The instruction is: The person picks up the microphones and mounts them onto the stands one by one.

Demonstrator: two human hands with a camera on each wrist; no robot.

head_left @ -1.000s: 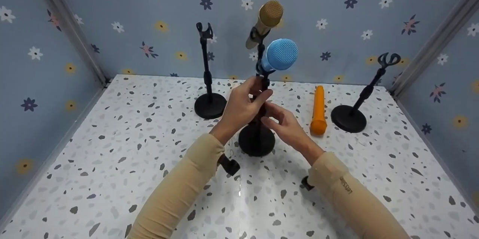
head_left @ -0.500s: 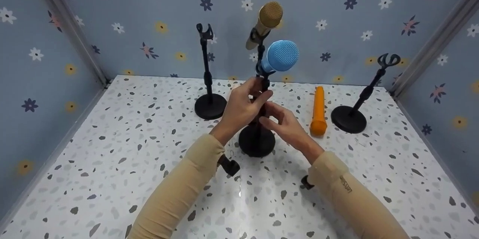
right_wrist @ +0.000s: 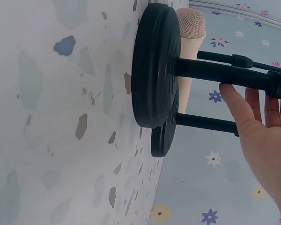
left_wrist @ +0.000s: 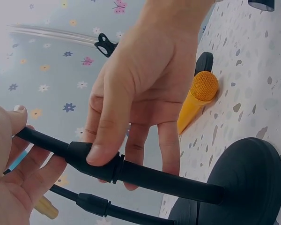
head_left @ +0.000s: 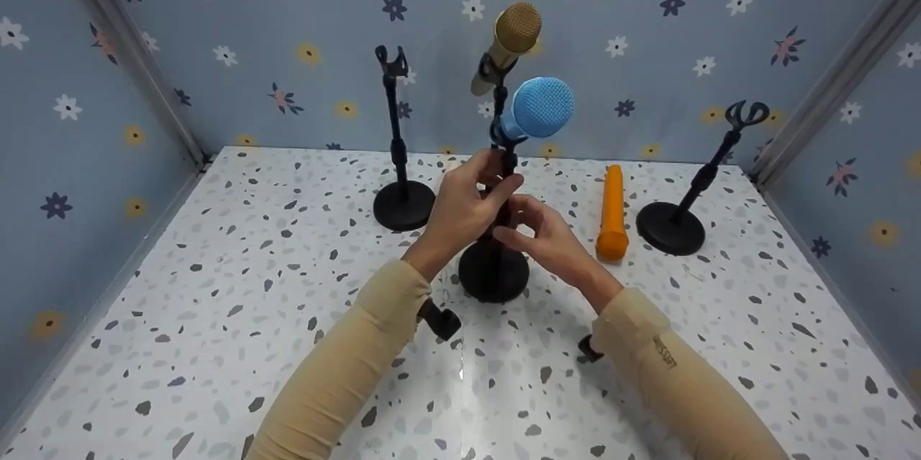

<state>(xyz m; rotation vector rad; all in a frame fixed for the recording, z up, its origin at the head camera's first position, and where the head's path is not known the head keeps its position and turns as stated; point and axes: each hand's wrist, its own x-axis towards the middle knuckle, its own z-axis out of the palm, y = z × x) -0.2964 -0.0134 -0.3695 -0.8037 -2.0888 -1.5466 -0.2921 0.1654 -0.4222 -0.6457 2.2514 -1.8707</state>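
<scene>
A blue microphone sits tilted in the clip of the front black microphone stand, whose round base rests on the table. My left hand grips the upper pole just below that clip. Lower down, my right hand holds the same stand, thumb and fingers around the thicker collar, as the left wrist view shows. Directly behind stands another stand carrying a gold microphone; its lower part is mostly hidden by the hands and front stand in the head view.
An orange microphone lies on the speckled table at the right. Bare-clipped stands are at the left and far right. A pale microphone appears behind the bases in the right wrist view. Patterned walls enclose the table.
My right thumb has shifted slightly left across the stand's collar. The left hand and the microphones stay essentially where they were.
</scene>
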